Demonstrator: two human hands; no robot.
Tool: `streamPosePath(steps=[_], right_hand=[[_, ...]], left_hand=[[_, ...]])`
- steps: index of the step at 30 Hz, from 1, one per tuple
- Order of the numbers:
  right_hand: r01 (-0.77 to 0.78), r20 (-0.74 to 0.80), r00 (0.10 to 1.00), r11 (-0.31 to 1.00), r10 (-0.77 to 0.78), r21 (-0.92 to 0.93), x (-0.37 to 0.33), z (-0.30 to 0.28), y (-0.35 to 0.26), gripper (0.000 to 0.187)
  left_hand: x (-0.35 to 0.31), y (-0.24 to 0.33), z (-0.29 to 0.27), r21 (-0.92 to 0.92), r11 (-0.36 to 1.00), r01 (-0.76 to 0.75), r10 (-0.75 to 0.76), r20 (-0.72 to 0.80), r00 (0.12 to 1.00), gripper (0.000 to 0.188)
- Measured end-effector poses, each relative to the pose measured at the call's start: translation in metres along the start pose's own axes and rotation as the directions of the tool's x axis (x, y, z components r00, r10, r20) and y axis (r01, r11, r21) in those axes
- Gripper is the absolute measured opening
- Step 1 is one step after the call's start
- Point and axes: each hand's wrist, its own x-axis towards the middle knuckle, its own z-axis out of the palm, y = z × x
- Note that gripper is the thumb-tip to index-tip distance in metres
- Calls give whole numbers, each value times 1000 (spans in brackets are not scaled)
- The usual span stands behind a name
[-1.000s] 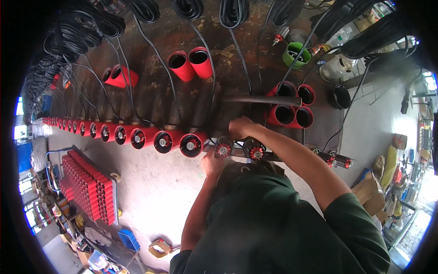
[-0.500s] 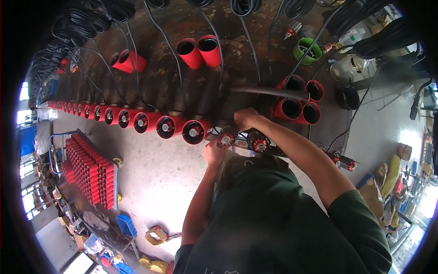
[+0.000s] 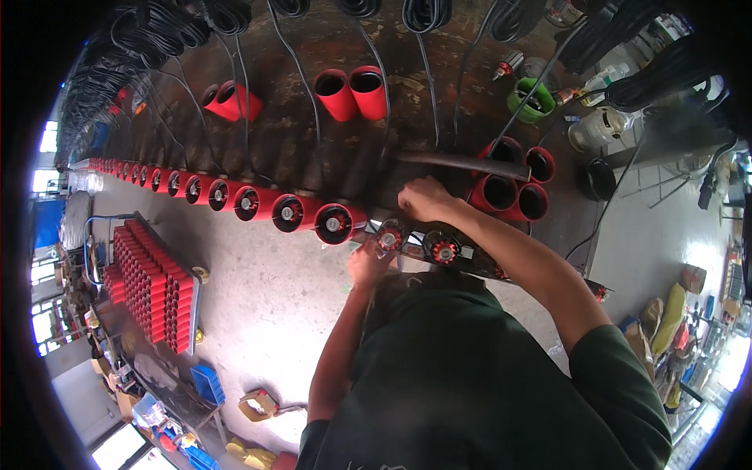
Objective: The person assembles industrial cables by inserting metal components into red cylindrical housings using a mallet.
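Note:
My left hand (image 3: 368,265) is closed at the bench's near edge, its fingers against a small motor (image 3: 389,236) with red parts round a silver centre. Just beyond that motor, over the dark bench, my right hand (image 3: 424,198) is curled shut; whatever its fingers hold is hidden. Right of the first motor sits a second motor (image 3: 443,249) with a similar red ring. On the left, the closest red cylinder (image 3: 340,225) of a long row lies with its open end toward me and a motor core inside.
Paired red tubes (image 3: 368,92) stand farther back on the bench. A dark metal bar (image 3: 462,163) lies by a cluster of red tubes (image 3: 534,202). Black cables hang from coiled bundles (image 3: 427,14). There is a green bowl (image 3: 531,100) at back right and a cart of red tubes (image 3: 157,286) on the floor.
The whole view has shifted slightly. My right hand is a little farther from the motor. My left hand stays at the same motor.

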Motion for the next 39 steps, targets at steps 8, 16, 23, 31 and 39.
streamPosePath(steps=[8, 16, 23, 31, 39], right_hand=[[-230, -535, 845, 893, -13, -386, 10, -49, -4, 34], [-418, -462, 867, 776, 187, -472, 36, -19, 34, 21], [-340, -328, 930, 737, 168, -585, 24, -76, -17, 18], [-421, -236, 867, 898, 439, 124, -119, -202, -112, 33], [100, -603, 616, 709, 507, 698, -281, -195, -141, 70]], left_hand=[[-1, -7, -1, -142, 989, -29, 30, 2, 1000, 34], [-22, 40, -69, -446, 890, -89, 69, -61, 996, 20], [66, 97, -235, -459, 822, -337, 128, -428, 895, 10], [295, 56, -199, 134, 852, -506, 523, -258, 812, 80], [336, 47, -163, -383, 905, -184, 155, -105, 982, 102]])
